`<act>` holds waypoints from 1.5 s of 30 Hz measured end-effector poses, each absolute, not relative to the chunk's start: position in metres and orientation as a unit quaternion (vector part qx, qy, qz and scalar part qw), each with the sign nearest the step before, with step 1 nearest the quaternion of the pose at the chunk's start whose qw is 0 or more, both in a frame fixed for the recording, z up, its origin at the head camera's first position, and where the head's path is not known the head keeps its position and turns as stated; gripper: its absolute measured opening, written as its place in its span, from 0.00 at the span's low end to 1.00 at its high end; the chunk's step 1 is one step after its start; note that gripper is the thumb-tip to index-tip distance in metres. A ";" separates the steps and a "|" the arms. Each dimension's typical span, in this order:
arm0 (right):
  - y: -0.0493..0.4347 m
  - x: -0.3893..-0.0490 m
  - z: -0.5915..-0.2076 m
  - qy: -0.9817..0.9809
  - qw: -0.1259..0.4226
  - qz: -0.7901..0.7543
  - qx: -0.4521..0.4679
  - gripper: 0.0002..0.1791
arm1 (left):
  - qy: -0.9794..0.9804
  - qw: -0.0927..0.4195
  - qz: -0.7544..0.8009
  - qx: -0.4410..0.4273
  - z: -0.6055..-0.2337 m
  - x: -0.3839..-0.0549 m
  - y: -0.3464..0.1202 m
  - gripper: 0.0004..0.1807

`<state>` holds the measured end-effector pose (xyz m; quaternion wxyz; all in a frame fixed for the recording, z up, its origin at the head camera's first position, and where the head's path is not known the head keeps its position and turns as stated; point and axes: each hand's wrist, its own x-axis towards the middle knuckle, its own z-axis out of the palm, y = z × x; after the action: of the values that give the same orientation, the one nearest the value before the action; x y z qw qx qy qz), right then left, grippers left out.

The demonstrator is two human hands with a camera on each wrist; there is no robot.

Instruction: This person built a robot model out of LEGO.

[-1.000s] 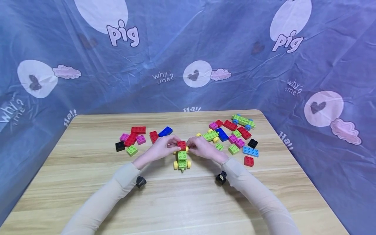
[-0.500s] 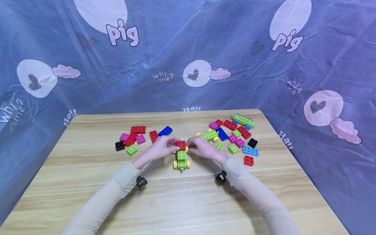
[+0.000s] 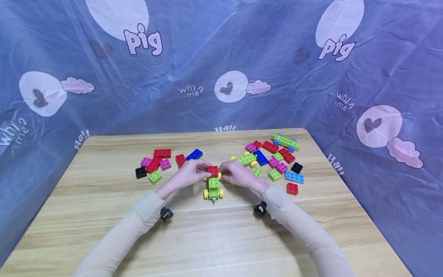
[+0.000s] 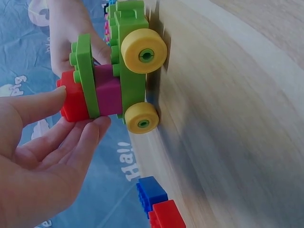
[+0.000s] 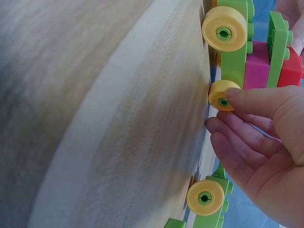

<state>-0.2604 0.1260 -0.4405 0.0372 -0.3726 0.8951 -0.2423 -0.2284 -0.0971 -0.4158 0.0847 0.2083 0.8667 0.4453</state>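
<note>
A small toy car stands mid-table, built on a lime-green wheeled base [image 4: 133,78] with yellow wheels. A purple brick [image 4: 108,90] sits on that base, topped by a lime-green brick [image 4: 86,78] and then a red brick [image 3: 213,171]. My left hand [image 3: 190,174] pinches the red brick, thumb on its studded top and the other fingers along the stack's side. At the car's far end, my right hand [image 3: 240,175] holds a yellow wheel [image 5: 218,97], its thumb on the wheel's face and its fingers curled beyond it.
Loose red, pink, black, green and blue bricks lie to the left, including a dark blue brick [image 3: 194,154]. Several more are scattered right, around a second yellow-wheeled base [image 3: 246,159] and a blue-wheeled base [image 3: 286,141]. A patterned blue cloth [image 3: 194,111] hangs behind the table [image 3: 214,238].
</note>
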 end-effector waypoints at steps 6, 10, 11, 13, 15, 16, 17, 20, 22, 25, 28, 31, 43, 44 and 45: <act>0.126 -0.260 -0.439 0.892 0.028 -0.242 -0.380 0.11 | 0.868 0.086 0.443 0.205 -0.415 -0.229 -0.098 0.17; 0.126 -0.260 -0.439 0.891 0.025 -0.242 -0.383 0.11 | 0.867 0.090 0.447 0.200 -0.415 -0.229 -0.098 0.17; 0.126 -0.260 -0.439 0.891 0.026 -0.243 -0.383 0.11 | 0.867 0.092 0.448 0.197 -0.415 -0.229 -0.098 0.17; 0.126 -0.259 -0.439 0.891 0.028 -0.243 -0.383 0.11 | 0.867 0.096 0.450 0.193 -0.415 -0.228 -0.098 0.18; 0.126 -0.259 -0.439 0.891 0.029 -0.242 -0.383 0.11 | 0.865 0.100 0.453 0.189 -0.415 -0.227 -0.098 0.18; 0.126 -0.260 -0.439 0.891 0.029 -0.242 -0.383 0.11 | 0.865 0.102 0.455 0.188 -0.415 -0.227 -0.098 0.19; 0.125 -0.260 -0.439 0.891 0.028 -0.242 -0.383 0.11 | 0.864 0.101 0.456 0.187 -0.415 -0.226 -0.098 0.19; 0.126 -0.261 -0.441 0.891 0.026 -0.242 -0.384 0.10 | 0.864 0.099 0.457 0.187 -0.415 -0.226 -0.097 0.18; 0.126 -0.262 -0.441 0.890 0.025 -0.243 -0.385 0.10 | 0.865 0.098 0.456 0.188 -0.415 -0.227 -0.097 0.18; 0.127 -0.262 -0.441 0.890 0.025 -0.243 -0.386 0.10 | 0.866 0.097 0.452 0.190 -0.415 -0.227 -0.097 0.18; 0.127 -0.262 -0.441 0.889 0.026 -0.245 -0.386 0.10 | 0.867 0.096 0.449 0.192 -0.415 -0.226 -0.097 0.19; 0.127 -0.262 -0.441 0.890 0.026 -0.244 -0.385 0.10 | 0.871 0.091 0.440 0.199 -0.415 -0.226 -0.097 0.19; 0.128 -0.261 -0.436 0.891 0.044 -0.241 -0.382 0.11 | 0.876 0.085 0.426 0.210 -0.415 -0.227 -0.097 0.20; 0.128 -0.261 -0.436 0.892 0.046 -0.242 -0.380 0.11 | 0.875 0.085 0.427 0.210 -0.416 -0.227 -0.098 0.20; 0.128 -0.261 -0.435 0.892 0.047 -0.241 -0.379 0.11 | 0.875 0.085 0.428 0.210 -0.416 -0.227 -0.098 0.20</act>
<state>-0.2605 0.1279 -0.4353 0.0474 -0.3794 0.8921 -0.2409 -0.2267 -0.0977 -0.4157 0.0851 0.2098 0.8750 0.4279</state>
